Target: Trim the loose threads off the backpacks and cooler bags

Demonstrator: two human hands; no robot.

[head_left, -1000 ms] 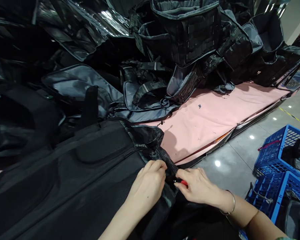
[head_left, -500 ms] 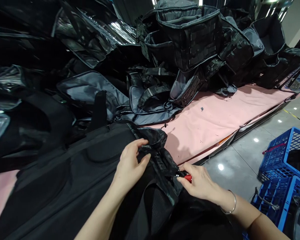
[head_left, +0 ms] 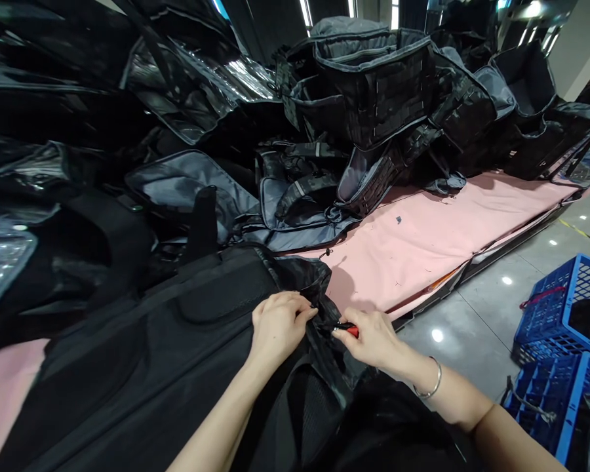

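Note:
A black backpack (head_left: 196, 341) lies with its padded back panel up and its dark camouflage-patterned side towards the right. My left hand (head_left: 280, 328) is closed in a pinch on the edge of that side; the bit of fabric or thread under the fingertips is too small to make out. Just right of it, my right hand (head_left: 373, 337) is closed around small red-and-black thread snips (head_left: 353, 330). Their dark tip points left at the backpack's side, close to my left fingertips. Part of the snips is hidden inside my right hand.
Open dark bags (head_left: 373, 98) with grey linings are heaped along the back and left. Pink cloth (head_left: 417, 242) with thread scraps covers the table. Blue plastic crates (head_left: 545, 308) stand on the grey floor (head_left: 476, 318) at the right.
My left fingers, earlier spread apart over the backpack, have moved right and closed on its edge. My right hand has shifted slightly left and up with the snips, nearer the left hand.

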